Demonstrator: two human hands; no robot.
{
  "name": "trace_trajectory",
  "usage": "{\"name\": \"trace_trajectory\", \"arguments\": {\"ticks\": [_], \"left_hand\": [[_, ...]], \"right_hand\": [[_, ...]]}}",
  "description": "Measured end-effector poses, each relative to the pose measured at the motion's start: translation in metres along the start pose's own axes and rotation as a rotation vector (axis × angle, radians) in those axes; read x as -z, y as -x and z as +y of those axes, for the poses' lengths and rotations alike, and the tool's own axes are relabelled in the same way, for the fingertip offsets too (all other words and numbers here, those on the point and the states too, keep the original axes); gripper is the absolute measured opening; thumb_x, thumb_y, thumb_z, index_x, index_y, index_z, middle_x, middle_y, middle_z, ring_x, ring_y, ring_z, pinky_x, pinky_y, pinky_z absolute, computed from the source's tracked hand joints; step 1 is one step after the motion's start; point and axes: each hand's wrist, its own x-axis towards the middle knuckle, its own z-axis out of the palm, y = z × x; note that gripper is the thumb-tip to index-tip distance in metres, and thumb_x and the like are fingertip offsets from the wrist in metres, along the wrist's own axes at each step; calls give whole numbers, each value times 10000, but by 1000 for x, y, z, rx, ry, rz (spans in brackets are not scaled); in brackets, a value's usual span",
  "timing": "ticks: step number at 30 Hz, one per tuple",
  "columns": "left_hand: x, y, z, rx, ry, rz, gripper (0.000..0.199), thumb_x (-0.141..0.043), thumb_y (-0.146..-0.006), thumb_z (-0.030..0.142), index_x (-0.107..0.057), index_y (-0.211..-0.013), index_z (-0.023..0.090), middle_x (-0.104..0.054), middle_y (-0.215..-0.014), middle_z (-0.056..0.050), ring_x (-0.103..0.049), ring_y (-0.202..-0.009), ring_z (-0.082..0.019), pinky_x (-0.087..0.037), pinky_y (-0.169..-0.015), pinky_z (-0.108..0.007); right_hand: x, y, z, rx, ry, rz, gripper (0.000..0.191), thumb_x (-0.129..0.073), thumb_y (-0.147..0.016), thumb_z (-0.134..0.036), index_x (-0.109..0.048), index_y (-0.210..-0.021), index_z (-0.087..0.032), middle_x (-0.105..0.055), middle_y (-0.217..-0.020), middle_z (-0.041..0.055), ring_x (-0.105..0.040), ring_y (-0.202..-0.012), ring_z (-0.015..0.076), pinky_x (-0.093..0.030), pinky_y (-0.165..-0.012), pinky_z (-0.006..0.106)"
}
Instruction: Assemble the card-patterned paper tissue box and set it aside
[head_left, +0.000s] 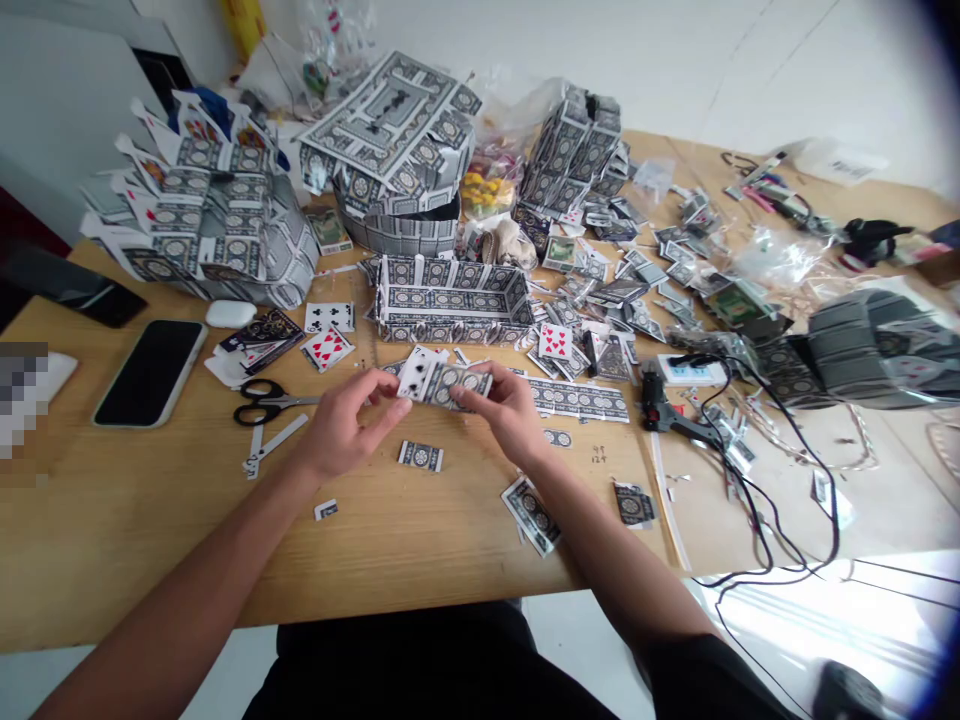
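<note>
Your forearms (187, 590) are reaching across the wooden table (112, 560); your left hand (349, 420) is pinching one end of a strip of playing cards (442, 385); your right hand (499, 400) is gripping the other end, with scissors (262, 402) lying off to the left

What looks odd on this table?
The glue gun lies on its side among cut card scraps, and its black cord runs off the front edge of the table, where it could snag.
</note>
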Motion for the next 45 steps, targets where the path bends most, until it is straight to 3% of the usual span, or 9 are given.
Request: {"name": "trace_trajectory", "arguments": {"ticks": [4, 7, 12, 15, 22, 26, 31, 38, 45], "left_hand": [[-1, -3, -4, -187, -309, 3, 161, -627, -999, 271, -754, -1091, 234, -738, -1258, -101, -671, -1229, -309, -518, -1113, -540], [-7, -1, -10, -149, -437, -64, 278, -626, -974, 215, -775, -1207, 244, -667, -1453, -132, -581, -1403, -371, -472, -1170, -621], [-10, 0, -16, -116, -478, -87, 330, -599, -1022, 236, -729, -1325, 227, -612, -1568, -154, -506, -1514, -378, -438, -1213, -627], [-9, 0, -18, -114, -491, -70, 301, -605, -1030, 251, -717, -1306, 208, -644, -1530, -161, -545, -1469, -378, -453, -1190, -611], [-5, -4, -18, -136, -409, 54, 236, -685, -977, 263, -700, -1209, 225, -767, -1198, -99, -688, -1179, -322, -506, -1102, -538], [2, -5, -5, -149, -216, 93, 289, -727, -923, 271, -685, -1207, 238, -740, -1191, -77, -703, -1123, -277, -566, -1015, -466], [7, -4, 3, -51, -43, 100, 418, -772, -905, 355, -700, -1305, 256, -721, -1213, -71, -694, -1088, -255, -598, -986, -447], [3, -3, -9, 44, 107, 153, 490, -804, -915, 389, -705, -1379, 265, -693, -1318, -93, -709, -1158, -263, -594, -1081, -486], [6, -5, 1, 188, 335, 143, 481, -807, -910, 457, -710, -1312, 210, -745, -1293, -112, -719, -1171, -260, -606, -1079, -464]], "right_hand": [[6, -7, -2, 47, -144, 225, 350, -960, -726, -431, -726, -912, -249, -765, -877, -9, -700, -784, 187, -624, -754, 361], [6, -9, -1, 33, -150, 263, 342, -945, -736, -432, -728, -934, -256, -768, -884, -2, -711, -793, 201, -633, -755, 376], [3, -7, -1, 25, -174, 264, 367, -963, -704, -421, -720, -923, -253, -783, -904, 5, -725, -812, 206, -665, -787, 400], [3, -7, 0, 27, -175, 269, 387, -968, -699, -418, -709, -938, -258, -785, -903, -1, -728, -814, 204, -668, -788, 400], [4, -6, -2, 32, -96, 273, 457, -973, -694, -399, -692, -1031, -271, -790, -870, -13, -715, -730, 190, -580, -684, 338], [2, -4, -4, 47, -128, 227, 464, -982, -662, -349, -685, -1011, -279, -809, -968, 6, -747, -855, 220, -611, -777, 380], [3, -2, -3, 45, -47, 152, 395, -972, -686, -384, -732, -976, -265, -813, -1014, 35, -750, -940, 254, -625, -849, 423], [0, 5, -6, -26, -27, -63, 336, -927, -787, -464, -726, -926, -235, -742, -847, -15, -659, -765, 162, -541, -745, 317], [-1, 5, -4, -50, -12, -97, 339, -913, -797, -462, -708, -933, -229, -727, -819, -16, -652, -753, 162, -524, -744, 319]]}}
